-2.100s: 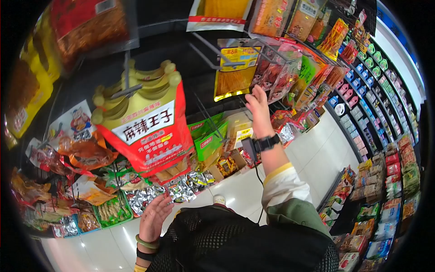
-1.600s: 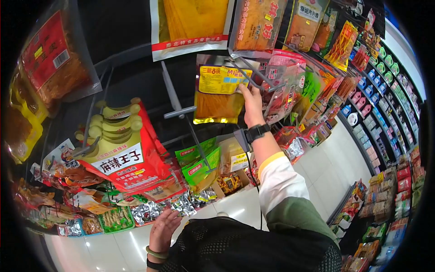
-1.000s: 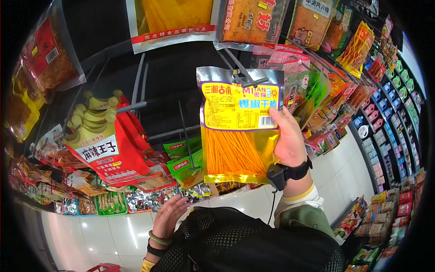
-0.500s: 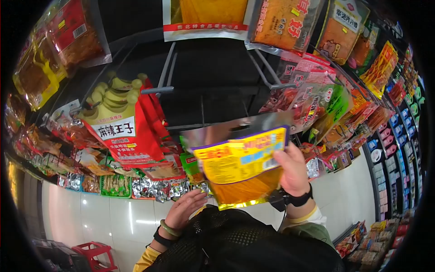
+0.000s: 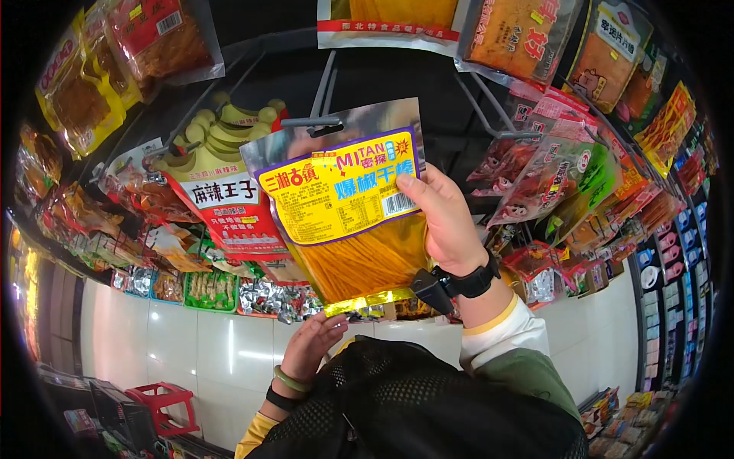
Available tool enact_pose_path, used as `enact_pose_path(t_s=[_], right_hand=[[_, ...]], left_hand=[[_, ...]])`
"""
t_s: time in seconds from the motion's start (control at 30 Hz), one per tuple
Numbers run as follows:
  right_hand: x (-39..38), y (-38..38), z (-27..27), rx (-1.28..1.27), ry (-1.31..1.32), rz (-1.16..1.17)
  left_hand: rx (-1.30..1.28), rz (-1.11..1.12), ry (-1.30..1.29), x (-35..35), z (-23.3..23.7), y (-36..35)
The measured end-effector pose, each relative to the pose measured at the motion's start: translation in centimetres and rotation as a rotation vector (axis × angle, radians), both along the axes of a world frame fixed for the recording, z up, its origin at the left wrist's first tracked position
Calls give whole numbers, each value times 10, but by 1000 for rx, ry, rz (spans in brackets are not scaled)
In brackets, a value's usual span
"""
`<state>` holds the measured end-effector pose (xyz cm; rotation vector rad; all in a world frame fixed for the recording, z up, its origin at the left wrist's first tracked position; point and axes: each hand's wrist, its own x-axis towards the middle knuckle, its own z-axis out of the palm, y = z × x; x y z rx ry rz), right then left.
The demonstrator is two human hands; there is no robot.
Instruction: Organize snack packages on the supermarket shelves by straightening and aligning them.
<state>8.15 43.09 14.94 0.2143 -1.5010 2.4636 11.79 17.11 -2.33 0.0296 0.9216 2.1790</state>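
Observation:
A yellow-labelled snack bag (image 5: 344,199) with orange-brown strips showing in its lower part is held upright by my right hand (image 5: 447,218), which pinches its right edge. The bag's top, with its hang hole, is at the tip of a metal display hook (image 5: 310,122); whether the hook is through the hole I cannot tell. My left hand (image 5: 312,346) is lower, just below the bag's gold bottom edge, its fingers loosely curled and holding nothing visible. Left of the bag, partly behind it, hangs a red-and-green snack bag (image 5: 225,203).
More packets (image 5: 386,23) hang above, and pink packets (image 5: 543,172) hang on hooks to the right. Trays of small packets, one a green basket (image 5: 210,292), line the lower shelf. A red stool (image 5: 164,405) stands on the tiled floor at lower left.
My right hand has raised the yellow-labelled bag up and to the left, bringing its top to the hook. My left hand has shifted only slightly. The view has moved a little.

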Motion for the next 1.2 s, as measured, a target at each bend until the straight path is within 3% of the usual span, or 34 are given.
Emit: enact_pose_path(t_s=[0.4,0.7,0.8,0.9,1.0,1.07,1.13,1.2], right_hand=[[-8,-16,-7,-105,0,-51],[-45,-19,-28,-79,145,-113],[-46,-17,-37,49,213,-165],[-17,-11,-34,454,200,-573],[19,15,-50,500,268,-718],[53,49,-53,770,289,-858],[69,86,-50,838,320,-1137],[75,129,-42,613,250,-1278]], left_hand=[[-22,-94,21,-4,4,4],[-59,-141,17,-3,3,8],[-90,-124,20,-2,-1,4],[-81,-113,62,-1,0,4],[-78,-94,46,0,1,5],[-86,-102,51,-1,0,5],[-123,-131,48,-3,0,7],[-124,-148,53,-3,2,15]])
